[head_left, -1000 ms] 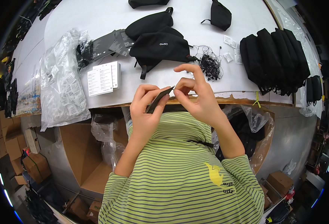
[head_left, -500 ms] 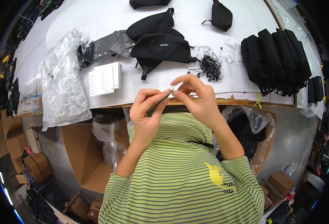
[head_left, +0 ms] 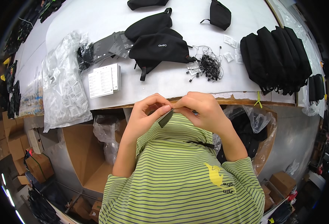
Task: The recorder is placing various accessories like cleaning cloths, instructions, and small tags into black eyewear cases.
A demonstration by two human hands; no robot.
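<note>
Just off the table's front edge, my left hand (head_left: pixel 148 113) and my right hand (head_left: pixel 202 111) meet with fingertips pinched together. Between them a small dark grey flat card (head_left: pixel 166 119) hangs down at a slant, its top end covered by my fingers. Whether a string is in the pinch of my right hand, I cannot make out. Beyond my hands lies a tangle of black hang-tag strings (head_left: pixel 210 68). Two black sling bags (head_left: pixel 160 47) overlap behind it, and a fan of dark printed cards (head_left: pixel 116 44) lies to their left.
White printed cards (head_left: pixel 101 83) are stacked at the left, beside a clear plastic bag of small packets (head_left: pixel 65 87). A row of black bags (head_left: pixel 274 59) stands at the right. Below the table edge are an open carton (head_left: pixel 86 156) and a plastic-lined box (head_left: pixel 263 130).
Both hands have come lower and closer to my body. My right fingers, raised and apart before, now pinch against my left ones, and the card has tipped downward.
</note>
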